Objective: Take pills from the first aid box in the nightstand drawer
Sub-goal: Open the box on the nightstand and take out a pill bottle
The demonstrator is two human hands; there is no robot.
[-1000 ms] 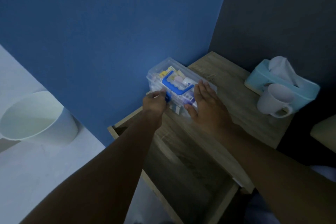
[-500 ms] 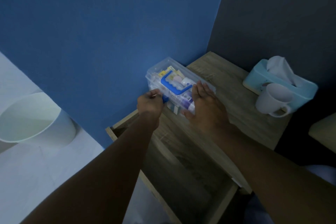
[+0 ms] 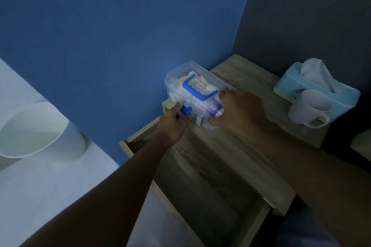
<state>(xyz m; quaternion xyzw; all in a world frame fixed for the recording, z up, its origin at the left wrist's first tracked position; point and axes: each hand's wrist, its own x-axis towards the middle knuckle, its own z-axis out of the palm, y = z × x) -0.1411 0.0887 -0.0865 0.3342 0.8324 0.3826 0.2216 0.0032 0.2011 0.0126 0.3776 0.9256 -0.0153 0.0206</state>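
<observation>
A clear plastic first aid box (image 3: 180, 86) with a blue handle (image 3: 197, 91) stands on the left corner of the wooden nightstand top (image 3: 251, 78), against the blue wall. Medicine packets and tubes show through its walls. My left hand (image 3: 172, 124) pinches the blue latch (image 3: 185, 110) on the box's near end. My right hand (image 3: 239, 110) lies spread over the box's right side, fingers on the lid and thumb at the lower front. The nightstand drawer (image 3: 210, 192) below is pulled out and dark inside.
A pale blue tissue box (image 3: 315, 86) with a tissue sticking out sits at the right back of the nightstand, a white mug (image 3: 309, 108) in front of it. A white waste bin (image 3: 38, 132) stands on the floor to the left.
My left hand has pulled the blue latch outward from the box's end. My right hand has shifted a little along the lid. The view has dropped slightly.
</observation>
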